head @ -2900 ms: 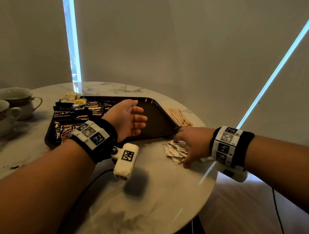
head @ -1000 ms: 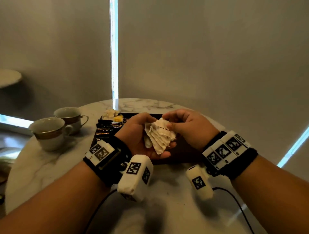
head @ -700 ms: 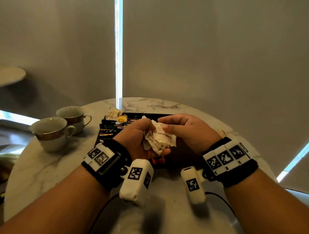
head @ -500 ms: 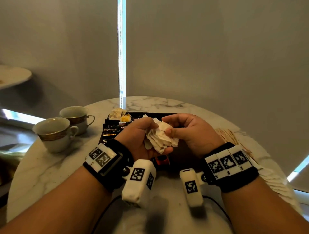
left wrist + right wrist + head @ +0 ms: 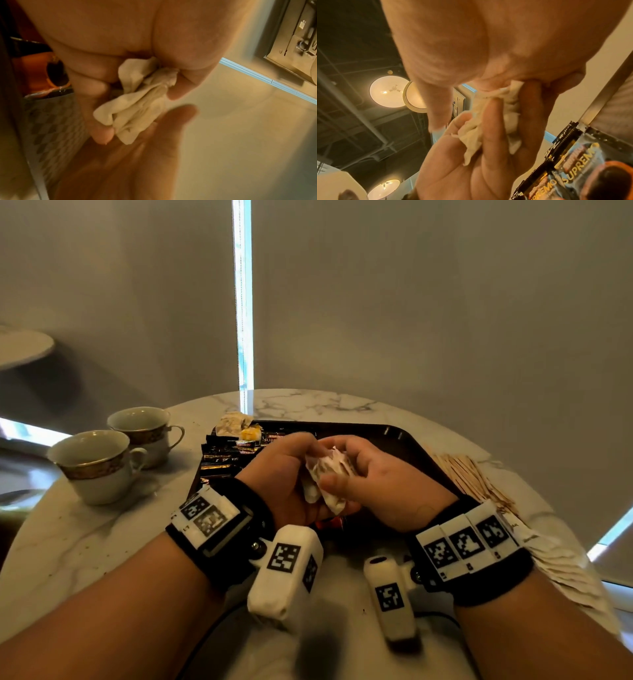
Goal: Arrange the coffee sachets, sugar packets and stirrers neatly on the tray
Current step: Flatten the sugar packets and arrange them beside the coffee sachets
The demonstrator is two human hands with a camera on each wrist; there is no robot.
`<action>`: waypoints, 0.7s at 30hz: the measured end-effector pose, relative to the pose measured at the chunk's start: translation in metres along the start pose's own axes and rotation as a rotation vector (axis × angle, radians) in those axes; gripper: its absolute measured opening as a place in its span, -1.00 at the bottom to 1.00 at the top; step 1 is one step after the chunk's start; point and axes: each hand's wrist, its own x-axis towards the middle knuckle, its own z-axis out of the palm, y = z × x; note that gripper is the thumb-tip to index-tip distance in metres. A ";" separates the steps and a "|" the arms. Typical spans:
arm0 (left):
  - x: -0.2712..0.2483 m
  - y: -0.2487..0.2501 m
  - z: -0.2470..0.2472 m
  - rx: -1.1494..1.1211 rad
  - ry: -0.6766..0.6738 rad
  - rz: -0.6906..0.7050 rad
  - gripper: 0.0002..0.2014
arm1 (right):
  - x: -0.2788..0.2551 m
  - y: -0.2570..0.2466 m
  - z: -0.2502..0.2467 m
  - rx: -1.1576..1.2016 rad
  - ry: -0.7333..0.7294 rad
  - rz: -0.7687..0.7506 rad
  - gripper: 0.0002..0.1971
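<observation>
A bundle of white sugar packets [image 5: 325, 479] is held between both hands just above the dark tray [image 5: 394, 430]. My left hand [image 5: 291, 470] cups the bundle from the left, fingers curled round it. From the right, my right hand [image 5: 363, 474] pinches it with thumb and fingers. In the left wrist view the packets [image 5: 142, 102] sit fanned and crumpled between thumb and fingers. The right wrist view shows them [image 5: 488, 117] pressed between the two hands. Black coffee sachets [image 5: 222, 457] lie stacked on the tray's left part. Wooden stirrers [image 5: 469, 474] lie on the table right of the tray.
Two gold-banded cups [image 5: 92, 463] [image 5: 144, 433] stand at the left on the round marble table [image 5: 85, 542]. More sugar packets [image 5: 555, 563] are spread on the table behind my right wrist. A few pale and yellow packets [image 5: 236, 424] sit at the tray's far left corner.
My right hand lifted the sugar packets off the table and brought them to my left hand. Over the last second both hands have closed more tightly round the bundle.
</observation>
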 end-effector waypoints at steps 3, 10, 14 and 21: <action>0.001 0.002 -0.004 -0.057 -0.071 -0.056 -0.34 | -0.004 0.005 -0.001 0.036 -0.004 -0.039 -0.41; 0.003 0.004 -0.005 -0.088 -0.056 -0.046 -0.46 | -0.003 0.005 -0.002 0.058 0.024 -0.061 -0.57; 0.001 0.003 -0.006 -0.095 -0.036 -0.050 -0.46 | -0.003 0.006 -0.003 0.084 0.014 -0.026 -0.52; 0.002 -0.002 -0.001 -0.181 -0.100 -0.025 -0.47 | -0.007 0.001 -0.005 0.091 0.124 -0.043 -0.64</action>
